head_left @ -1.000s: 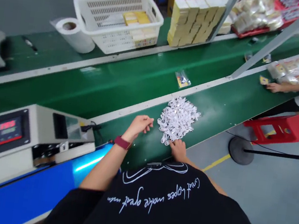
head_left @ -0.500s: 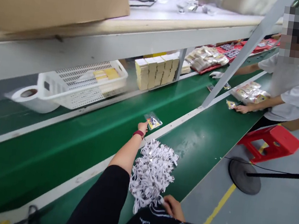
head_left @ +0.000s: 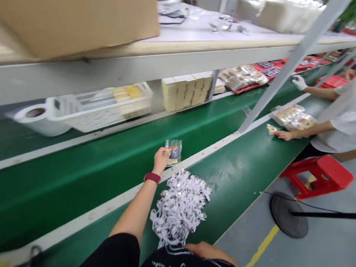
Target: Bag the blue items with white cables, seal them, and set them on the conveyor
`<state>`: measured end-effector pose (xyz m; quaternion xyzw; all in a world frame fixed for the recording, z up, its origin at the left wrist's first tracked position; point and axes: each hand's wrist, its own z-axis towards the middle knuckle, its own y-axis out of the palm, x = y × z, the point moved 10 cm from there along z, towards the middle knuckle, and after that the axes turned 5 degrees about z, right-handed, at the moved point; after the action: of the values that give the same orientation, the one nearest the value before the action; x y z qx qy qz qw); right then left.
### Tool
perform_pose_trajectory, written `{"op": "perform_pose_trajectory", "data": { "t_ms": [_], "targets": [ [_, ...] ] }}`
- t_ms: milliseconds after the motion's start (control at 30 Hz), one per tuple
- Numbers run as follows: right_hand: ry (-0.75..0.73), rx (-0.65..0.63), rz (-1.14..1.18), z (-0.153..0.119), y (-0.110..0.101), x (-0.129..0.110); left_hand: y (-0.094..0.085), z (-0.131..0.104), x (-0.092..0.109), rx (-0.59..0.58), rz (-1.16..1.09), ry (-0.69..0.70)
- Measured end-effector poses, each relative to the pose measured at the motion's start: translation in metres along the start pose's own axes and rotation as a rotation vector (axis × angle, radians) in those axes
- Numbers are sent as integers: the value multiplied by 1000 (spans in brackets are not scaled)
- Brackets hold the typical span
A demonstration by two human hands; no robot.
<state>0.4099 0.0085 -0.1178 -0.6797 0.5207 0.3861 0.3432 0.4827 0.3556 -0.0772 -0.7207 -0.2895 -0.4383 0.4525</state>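
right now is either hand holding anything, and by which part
The left hand holds a clear packet by its left edge; whether the right hand, at the white pile, holds anything cannot be told.

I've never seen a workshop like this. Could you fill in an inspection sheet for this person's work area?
Surface: green work surface, bare in front of the stool, with a pale rail alongside.
Job's things: clear packet in the left hand; heap of white cords, loosely tangled.
Clutter: white basket, roll, paper stacks; cardboard box above.
Hands: left hand grips the packet; right hand at the heap's near edge, fingers partly hidden.
Cables: thin black cable across the floor; dark cord on the shelf.
Surroundings: red stool; co-worker at right.
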Motion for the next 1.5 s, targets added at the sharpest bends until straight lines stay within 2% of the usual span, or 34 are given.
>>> {"op": "perform_pose_trajectory", "data": {
  "t_ms": [67,100,167,267,367,433,467,533,600,733,867,967,1100,1267,1400,1500],
  "targets": [
    [-54,-98,-1,1,10,-19,-34,-29,-4,21,-7,46],
    [-68,-108,-22,2,10,-28,-50,-45,-4,15,-11,68],
    [-71,-34,-76,3,-2,-44,-79,-80,-3,-20,-16,124],
    [-150,202,-70,0,-42,-86,-115,-136,3,-107,-15,210],
    [-378,567,-17,-11,-89,-152,-147,-187,6,-175,10,256],
    [-505,751,72,-14,-100,-190,-168,-217,6,-191,17,266],
    [-548,793,103,-11,-96,-206,-179,-230,6,-187,18,268],
    [-594,770,90,3,-70,-233,-200,-255,4,-170,18,267],
    [-618,660,-16,20,-28,-254,-218,-278,-1,-162,4,251],
    [-698,451,-237,35,49,-275,-246,-316,-20,-158,-96,202],
    [-819,136,-470,46,114,-288,-271,-340,-58,-131,-237,63],
    [-865,-95,-612,48,153,-286,-286,-360,-88,-90,-323,-35],
    [-899,-288,-745,45,193,-277,-300,-386,-111,-43,-385,-76],
    [-914,-374,-854,49,238,-274,-320,-408,-122,31,-264,-71],
    [-898,-365,-718,52,251,-281,-333,-418,-128,55,-295,-59],
    [-830,-361,-624,53,250,-278,-336,-424,-126,-39,-284,-13]
  ]
}}
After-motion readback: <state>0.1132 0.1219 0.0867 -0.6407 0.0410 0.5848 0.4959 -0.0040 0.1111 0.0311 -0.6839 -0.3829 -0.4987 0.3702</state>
